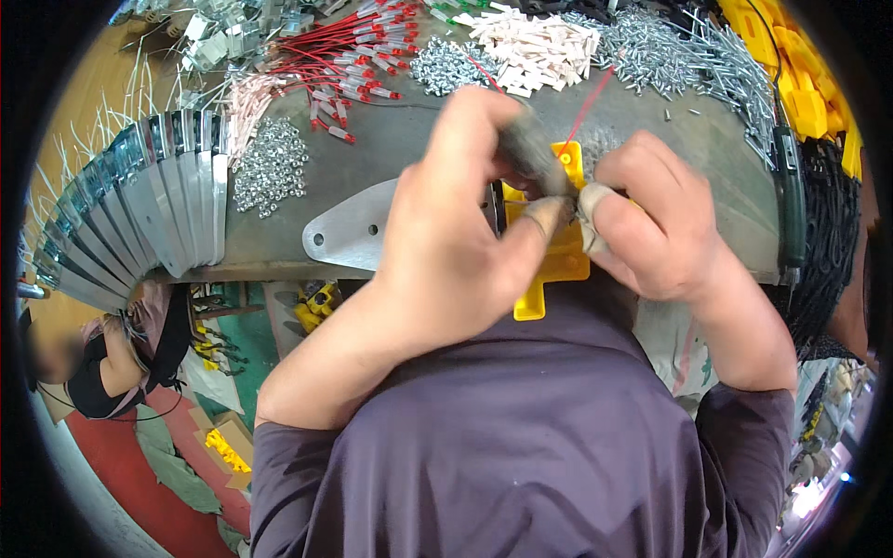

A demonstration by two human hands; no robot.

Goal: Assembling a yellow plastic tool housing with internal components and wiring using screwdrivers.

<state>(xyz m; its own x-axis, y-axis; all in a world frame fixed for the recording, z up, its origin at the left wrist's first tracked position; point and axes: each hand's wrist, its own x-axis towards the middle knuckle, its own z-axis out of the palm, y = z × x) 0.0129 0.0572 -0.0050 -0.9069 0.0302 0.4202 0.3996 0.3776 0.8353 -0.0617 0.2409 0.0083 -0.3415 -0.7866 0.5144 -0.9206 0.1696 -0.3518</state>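
In the head view, the left hand (446,232) is curling over a yellow plastic part (554,249), its fingers wrapping around a dark grey tool handle (526,149) and clamping on it, while the taped thumb tip (542,216) is pressing down onto the yellow piece. The right hand (656,219) is meeting it from the other side, its taped fingertips (590,203) closing together and pinching the edge of the same yellow part, so the piece is sitting directly between and under both sets of fingertips, with its lower tab sticking out below them over the table edge (279,270). A thin red wire (590,105) is running up and away from just above the fingertips of the right hand. Just to the left of the left hand's knuckles a flat grey metal plate (349,228) with holes is lying on the table, partly passing under that hand. Farther left of the fingers a fan of stacked metal blades (139,205) is spreading out, with a heap of small shiny nuts (270,167) between it and the plate. Beyond the fingertips, well apart, red-sleeved wires (353,56), white plastic pieces (539,46) and a pile of silver screws (660,51) are lying. To the right of the right hand, yellow parts (791,65) are piling up at the table's far corner.
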